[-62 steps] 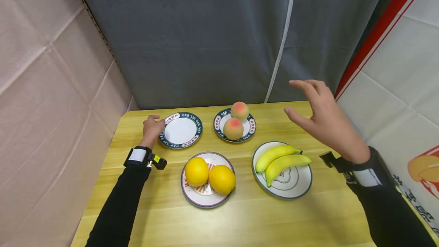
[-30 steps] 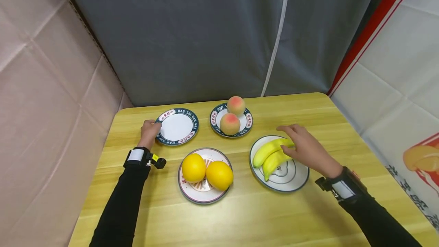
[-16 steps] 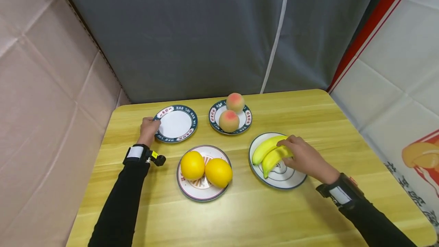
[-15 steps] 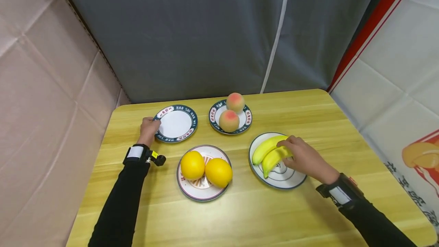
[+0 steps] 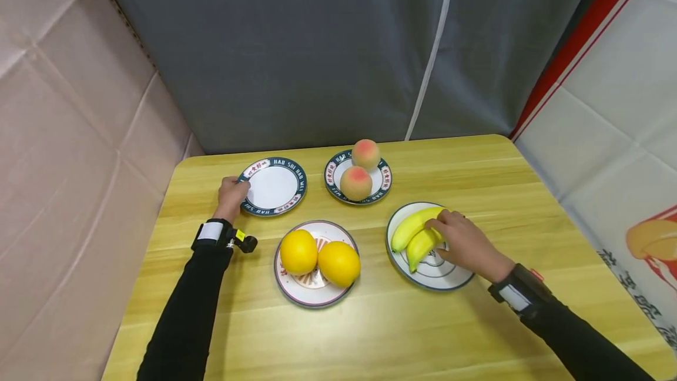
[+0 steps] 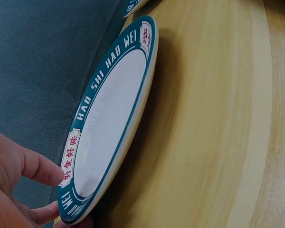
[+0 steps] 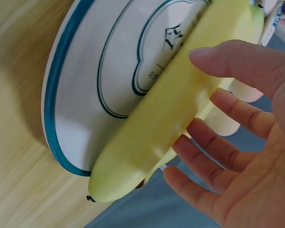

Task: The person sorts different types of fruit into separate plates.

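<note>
1. Nearest, two oranges are carried by the orange plate, one towards its 10 o'clock, one towards its 4 o'clock; neither is touched by a hand.
2. Just short of 3 o'clock from there, the banana plate is set; on it the nearer banana is pinched by the right hand, thumb on one flank, fingertips on the other; the farther banana lies beside it; how firm the squeeze is cannot be told.
3. Here the change is found: the right hand, seen raised and apart from the fruit two seconds ago, is now lowered onto it; reaching is judged to be replaced by grasping, with no lift yet shown.
4. At 11 o'clock from the oranges, the left plate is held by the left hand at its 9 o'clock rim, thumb above, fingers beneath; this plate is judged to be steadied.
5. At 1 o'clock, two peaches are borne by the peach plate; beyond, a grey curtain is hung.
</note>
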Demonstrator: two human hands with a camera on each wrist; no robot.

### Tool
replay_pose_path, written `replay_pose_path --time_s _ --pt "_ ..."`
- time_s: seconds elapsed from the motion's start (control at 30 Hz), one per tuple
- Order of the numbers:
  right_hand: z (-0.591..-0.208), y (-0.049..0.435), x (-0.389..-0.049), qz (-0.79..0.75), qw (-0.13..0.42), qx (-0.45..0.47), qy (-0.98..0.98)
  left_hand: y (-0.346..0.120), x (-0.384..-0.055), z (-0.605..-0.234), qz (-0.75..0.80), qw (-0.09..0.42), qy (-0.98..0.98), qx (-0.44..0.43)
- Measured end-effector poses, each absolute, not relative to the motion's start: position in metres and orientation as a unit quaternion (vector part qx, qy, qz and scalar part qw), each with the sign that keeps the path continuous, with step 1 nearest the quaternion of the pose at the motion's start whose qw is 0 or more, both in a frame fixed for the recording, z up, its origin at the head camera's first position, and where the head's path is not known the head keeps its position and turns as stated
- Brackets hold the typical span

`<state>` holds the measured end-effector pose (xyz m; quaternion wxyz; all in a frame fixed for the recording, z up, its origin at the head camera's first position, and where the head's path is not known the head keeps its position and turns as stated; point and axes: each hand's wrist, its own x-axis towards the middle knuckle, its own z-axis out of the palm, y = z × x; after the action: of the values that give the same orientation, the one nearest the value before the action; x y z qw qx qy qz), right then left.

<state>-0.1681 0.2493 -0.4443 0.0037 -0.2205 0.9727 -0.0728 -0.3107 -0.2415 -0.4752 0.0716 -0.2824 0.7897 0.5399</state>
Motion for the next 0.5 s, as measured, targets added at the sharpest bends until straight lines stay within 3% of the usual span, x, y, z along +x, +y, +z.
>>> replay_pose_path --time_s 0.5 --pt "-0.46 0.244 -0.169 -0.039 0.01 -0.244 0.969 -0.243 -0.313 -0.478 0.54 0.068 0.79 -0.283"
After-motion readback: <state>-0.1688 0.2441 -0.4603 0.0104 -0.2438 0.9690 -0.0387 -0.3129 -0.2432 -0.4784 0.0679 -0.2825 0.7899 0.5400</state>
